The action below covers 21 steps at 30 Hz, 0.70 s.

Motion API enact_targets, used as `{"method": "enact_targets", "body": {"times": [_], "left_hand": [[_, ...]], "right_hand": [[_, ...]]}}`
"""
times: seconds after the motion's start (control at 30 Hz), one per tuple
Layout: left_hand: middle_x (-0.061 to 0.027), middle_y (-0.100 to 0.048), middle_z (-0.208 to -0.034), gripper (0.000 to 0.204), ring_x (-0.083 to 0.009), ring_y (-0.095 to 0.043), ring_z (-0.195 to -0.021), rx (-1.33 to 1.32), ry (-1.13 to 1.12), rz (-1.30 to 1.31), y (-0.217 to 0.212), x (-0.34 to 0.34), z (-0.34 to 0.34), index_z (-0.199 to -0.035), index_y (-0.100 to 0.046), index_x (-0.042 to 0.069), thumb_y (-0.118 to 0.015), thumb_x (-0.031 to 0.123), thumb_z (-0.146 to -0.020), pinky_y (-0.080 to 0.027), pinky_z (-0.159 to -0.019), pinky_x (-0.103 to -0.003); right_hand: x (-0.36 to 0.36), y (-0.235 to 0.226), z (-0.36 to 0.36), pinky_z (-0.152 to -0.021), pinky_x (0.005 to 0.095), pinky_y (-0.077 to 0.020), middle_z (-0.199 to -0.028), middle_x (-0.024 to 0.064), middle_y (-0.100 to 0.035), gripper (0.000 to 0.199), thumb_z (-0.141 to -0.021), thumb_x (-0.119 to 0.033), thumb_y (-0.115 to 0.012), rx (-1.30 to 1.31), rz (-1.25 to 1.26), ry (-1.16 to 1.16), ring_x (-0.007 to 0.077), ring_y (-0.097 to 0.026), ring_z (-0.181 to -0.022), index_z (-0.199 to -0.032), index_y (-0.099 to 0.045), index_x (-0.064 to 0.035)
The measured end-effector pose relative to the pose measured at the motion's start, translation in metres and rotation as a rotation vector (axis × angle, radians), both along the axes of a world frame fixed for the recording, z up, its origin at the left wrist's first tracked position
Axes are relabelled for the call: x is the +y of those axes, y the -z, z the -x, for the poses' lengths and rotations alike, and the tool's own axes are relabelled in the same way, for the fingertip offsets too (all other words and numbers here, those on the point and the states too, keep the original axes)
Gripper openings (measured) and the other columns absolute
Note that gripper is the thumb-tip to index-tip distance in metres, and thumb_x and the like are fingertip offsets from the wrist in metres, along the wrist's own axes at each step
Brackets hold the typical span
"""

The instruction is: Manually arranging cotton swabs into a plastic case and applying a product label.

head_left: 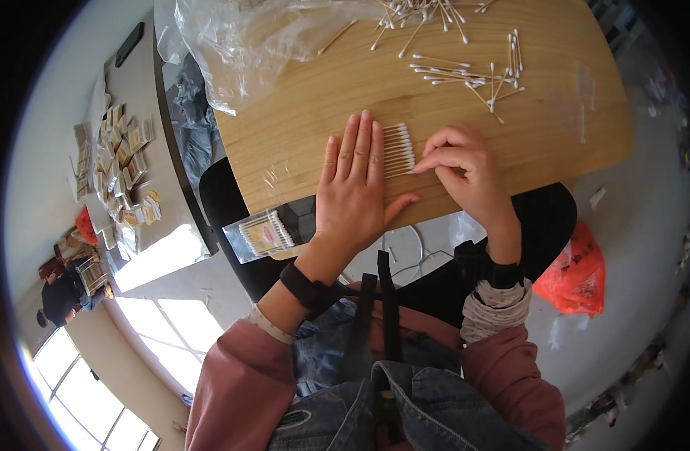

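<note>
Cotton swabs (398, 150) — beside left hand (351, 197)

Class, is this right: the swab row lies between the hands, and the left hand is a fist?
The fist is wrong: in the head view, the left hand has its fingers stretched out. The swab row does lie between it and the right hand.

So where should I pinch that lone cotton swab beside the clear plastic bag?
Probably mid-shaft, from its right, near side: the cotton swab lies slanting on the table, its thin shaft bare, with the clear plastic bag close on its left.
</note>
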<state>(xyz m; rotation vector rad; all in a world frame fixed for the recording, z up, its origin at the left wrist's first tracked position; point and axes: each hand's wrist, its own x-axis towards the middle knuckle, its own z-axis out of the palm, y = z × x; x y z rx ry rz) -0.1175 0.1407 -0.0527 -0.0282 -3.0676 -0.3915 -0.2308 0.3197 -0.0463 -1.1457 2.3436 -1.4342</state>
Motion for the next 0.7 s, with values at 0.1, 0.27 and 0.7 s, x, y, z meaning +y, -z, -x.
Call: {"method": "enact_targets", "body": {"times": [0.1, 0.27, 0.7], "left_hand": [[-0.0244, -0.025, -0.165, 0.106, -0.0373, -0.021, -0.155, 0.001, 0.001, -0.015, -0.0014, 0.0007, 0.0010, -0.156, -0.026, -0.009, -0.056, 0.067, -0.089, -0.017, -0.125, -0.050], [-0.0240, -0.026, -0.164, 0.105, -0.0361, -0.021, -0.155, -0.013, -0.003, -0.010, -0.0048, 0.0010, 0.0016, -0.155, -0.028, -0.009, -0.055, 0.068, -0.089, -0.017, -0.125, -0.050], [-0.0235, -0.027, -0.164, 0.104, -0.0352, -0.020, -0.155, -0.026, -0.003, -0.013, -0.0060, 0.0010, 0.0023, -0.154, -0.030, -0.008, -0.056, 0.068, -0.088, -0.017, -0.125, -0.050]], "right_hand": [[-0.0001, 0.0008, 0.0010, -0.080, 0.0344, -0.0476, -0.085, 0.0028, -0.063, 0.019, -0.074, 0.010, -0.067, -0.023, -0.002, 0.014, 0.0233, -0.061, -0.088, -0.077, -0.074, -0.0070], [-0.0003, -0.0031, 0.0032, -0.080, 0.0364, -0.0472, -0.084, 0.0022, -0.063, 0.017, -0.073, 0.008, -0.069, -0.001, -0.019, 0.003, 0.0246, -0.061, -0.086, -0.076, -0.074, -0.0086], [-0.0015, -0.0033, 0.0058, -0.076, 0.0354, -0.0477, -0.087, 0.0031, -0.064, 0.019, -0.074, 0.009, -0.069, 0.033, -0.024, 0.017, 0.0250, -0.061, -0.086, -0.081, -0.075, -0.0084]]}}
